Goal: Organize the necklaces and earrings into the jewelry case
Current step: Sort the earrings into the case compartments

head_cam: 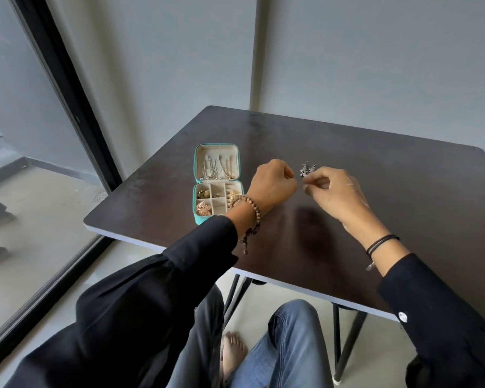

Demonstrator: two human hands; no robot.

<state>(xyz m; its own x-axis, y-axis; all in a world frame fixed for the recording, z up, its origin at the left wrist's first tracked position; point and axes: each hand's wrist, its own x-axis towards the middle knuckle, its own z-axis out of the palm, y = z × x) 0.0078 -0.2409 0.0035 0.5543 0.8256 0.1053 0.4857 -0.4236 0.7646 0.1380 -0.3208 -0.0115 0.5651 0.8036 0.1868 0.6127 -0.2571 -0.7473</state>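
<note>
Here we are at the dark brown wooden bench [409, 191], and the person sits close in, both black sleeves reaching over it. The right hand [333, 191] is raised just above the bench top, thumb and forefinger pinched on a small silver cluster earring [307, 169], the other fingers loosely curled beneath. Just beside it, the left hand [273, 180] is balled up, knuckles on top, fingertips turned towards the earring. Whether it has hold of anything, I cannot tell from here.

To the left of that hand lies the small teal zip-up jewelry case [195, 198], wide open and flat on the bench near its left edge. Silver chain necklaces [207, 170] hang in the cream lid at the far side. In the divided tray nearer the person, gold earrings [203, 208] sit in the front-left compartment, with more gold pieces along the right. A wooden bead bracelet [253, 212] rings the left wrist, partly covering the tray's near corner, and a black cord bracelet [382, 241] circles the right.
</note>
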